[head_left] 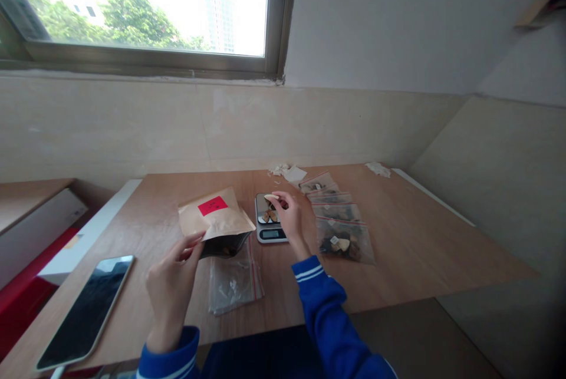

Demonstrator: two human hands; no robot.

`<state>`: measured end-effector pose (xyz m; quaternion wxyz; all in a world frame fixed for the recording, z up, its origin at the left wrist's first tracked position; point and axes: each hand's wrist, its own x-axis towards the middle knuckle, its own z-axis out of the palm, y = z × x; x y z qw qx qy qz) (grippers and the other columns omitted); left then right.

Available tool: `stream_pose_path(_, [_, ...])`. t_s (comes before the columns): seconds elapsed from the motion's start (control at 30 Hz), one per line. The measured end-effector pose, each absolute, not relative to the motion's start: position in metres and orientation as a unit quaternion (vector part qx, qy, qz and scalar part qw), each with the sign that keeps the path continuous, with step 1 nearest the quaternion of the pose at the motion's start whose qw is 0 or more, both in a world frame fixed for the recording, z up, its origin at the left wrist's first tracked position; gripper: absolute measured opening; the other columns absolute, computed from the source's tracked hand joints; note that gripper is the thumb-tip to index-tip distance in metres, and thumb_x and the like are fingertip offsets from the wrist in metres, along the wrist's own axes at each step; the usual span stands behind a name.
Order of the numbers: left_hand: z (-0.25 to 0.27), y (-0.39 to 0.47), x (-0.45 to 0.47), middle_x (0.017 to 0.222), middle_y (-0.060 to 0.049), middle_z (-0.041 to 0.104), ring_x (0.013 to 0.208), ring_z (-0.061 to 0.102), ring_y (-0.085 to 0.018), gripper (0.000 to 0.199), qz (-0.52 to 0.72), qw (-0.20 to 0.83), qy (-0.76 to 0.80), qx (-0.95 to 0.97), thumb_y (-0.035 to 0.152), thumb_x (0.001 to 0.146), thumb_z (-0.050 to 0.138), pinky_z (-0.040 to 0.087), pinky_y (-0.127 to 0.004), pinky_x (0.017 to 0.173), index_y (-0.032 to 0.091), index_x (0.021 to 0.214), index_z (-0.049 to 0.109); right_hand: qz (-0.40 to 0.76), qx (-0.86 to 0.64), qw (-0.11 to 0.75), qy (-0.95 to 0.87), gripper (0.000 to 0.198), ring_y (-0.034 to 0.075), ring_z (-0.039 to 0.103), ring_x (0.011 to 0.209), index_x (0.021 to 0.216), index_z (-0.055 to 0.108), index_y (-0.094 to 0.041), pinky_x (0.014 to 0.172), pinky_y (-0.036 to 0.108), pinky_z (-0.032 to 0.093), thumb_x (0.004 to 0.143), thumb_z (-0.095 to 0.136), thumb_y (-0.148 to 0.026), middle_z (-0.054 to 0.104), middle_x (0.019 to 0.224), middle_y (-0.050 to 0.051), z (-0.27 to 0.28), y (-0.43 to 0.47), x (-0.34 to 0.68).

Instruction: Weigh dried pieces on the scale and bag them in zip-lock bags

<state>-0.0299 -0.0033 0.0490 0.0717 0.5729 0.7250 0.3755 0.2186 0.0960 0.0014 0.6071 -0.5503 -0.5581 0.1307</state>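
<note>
My left hand (171, 283) grips the open mouth of a brown paper pouch (215, 221) with a red label, held tilted above the table. My right hand (289, 217) is over a small digital kitchen scale (269, 223) and pinches a pale slice (271, 197) of dried food above its pan, where a few brownish pieces lie. An empty clear zip bag (233, 284) with a red seal strip lies flat below the pouch.
Several filled zip bags (342, 237) lie in a row right of the scale. A smartphone (86, 311) with a dark screen rests near the table's front left edge. Crumpled white paper (289, 172) and another scrap (378, 169) sit at the back by the wall.
</note>
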Motion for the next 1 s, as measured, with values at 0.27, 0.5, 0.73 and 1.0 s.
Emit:
stream_pose_path(0.27, [0.045,-0.003,-0.031,0.074,0.006,0.073,0.074,0.070,-0.016,0.021,0.377,0.068,0.723,0.575,0.039,0.082,0.064,0.038,-0.021,0.058,0.037,0.102,0.072,0.024,-0.649,0.351,-0.675,0.013,0.028,0.049,0.106,0.082,0.073,-0.023,0.092,0.044,0.036,0.086,0.064,-0.031,0.062,0.111,0.009,-0.029,0.133,0.225])
stream_pose_path(0.5, [0.045,-0.004,-0.033,0.075,0.006,0.074,0.076,0.070,-0.017,0.022,0.380,0.074,0.724,0.571,0.040,0.082,0.064,0.040,-0.022,0.061,0.037,0.102,0.072,-0.011,-0.590,0.488,-0.643,0.018,0.025,0.051,0.106,0.104,0.065,-0.020,0.092,0.043,0.040,0.091,0.053,-0.025,0.059,0.112,0.011,-0.010,0.113,0.213])
stream_pose_path(0.73, [0.041,-0.001,-0.028,0.078,0.006,0.074,0.075,0.070,-0.016,0.023,0.391,0.082,0.710,0.580,0.038,0.083,0.063,0.040,-0.020,0.059,0.036,0.104,0.071,-0.052,-0.312,0.470,-0.824,0.027,0.017,0.060,0.091,0.114,0.057,-0.018,0.081,0.030,0.049,0.093,0.042,-0.013,0.065,0.100,0.007,0.005,0.016,0.162])
stream_pose_path(1.0, [0.038,-0.002,-0.029,0.076,0.006,0.074,0.074,0.071,-0.015,0.021,0.390,0.087,0.707,0.584,0.038,0.080,0.066,0.041,-0.020,0.060,0.036,0.100,0.072,-0.029,-0.425,0.248,-0.870,0.024,0.022,0.062,0.091,0.114,0.062,-0.013,0.074,0.033,0.053,0.095,0.050,-0.018,0.068,0.103,0.010,-0.002,0.007,0.140])
